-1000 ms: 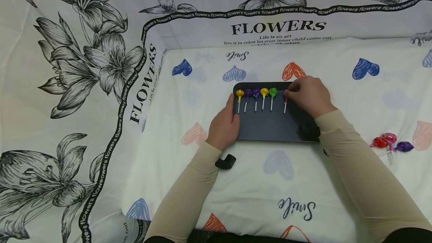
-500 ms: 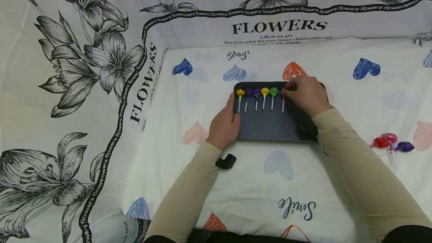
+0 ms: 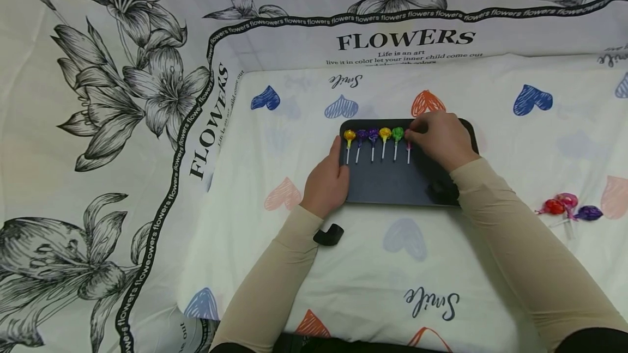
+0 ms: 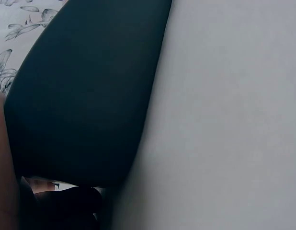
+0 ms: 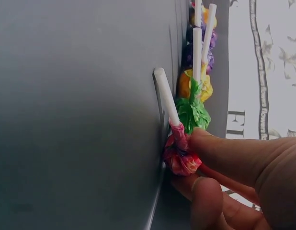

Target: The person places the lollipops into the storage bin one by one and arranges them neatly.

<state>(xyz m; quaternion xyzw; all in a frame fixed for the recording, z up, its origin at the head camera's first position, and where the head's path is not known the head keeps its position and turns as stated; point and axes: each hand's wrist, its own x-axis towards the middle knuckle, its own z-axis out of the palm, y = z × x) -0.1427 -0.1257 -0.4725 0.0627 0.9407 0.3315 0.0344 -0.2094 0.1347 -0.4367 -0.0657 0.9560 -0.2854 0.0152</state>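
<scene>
A dark grey tray (image 3: 378,187) lies on the white heart-print cloth. Along its far edge runs a row of wrapped lollipops, sticks toward the person: yellow (image 3: 349,135), two purple, another yellow (image 3: 385,134) and a green lollipop (image 3: 397,134) at the right end. My right hand (image 3: 445,139) pinches a pink-red lollipop (image 5: 180,160) by its wrapped head between thumb and fingers, right beside the green one. Its white stick (image 5: 165,93) points toward the person. My left hand (image 3: 325,183) holds the tray's left edge, thumb at the side; its other fingers are mostly hidden.
On the cloth to the right lie a few more lollipops: a red lollipop (image 3: 553,207), a pink lollipop (image 3: 566,200) and a purple lollipop (image 3: 589,213). A black wrist device (image 3: 328,235) sits at the left sleeve. Floral fabric (image 3: 162,91) surrounds the heart-print cloth.
My right hand has slid left over the tray with the pink-red lollipop, bringing it close to the green one. The left hand stays at the tray's left edge.
</scene>
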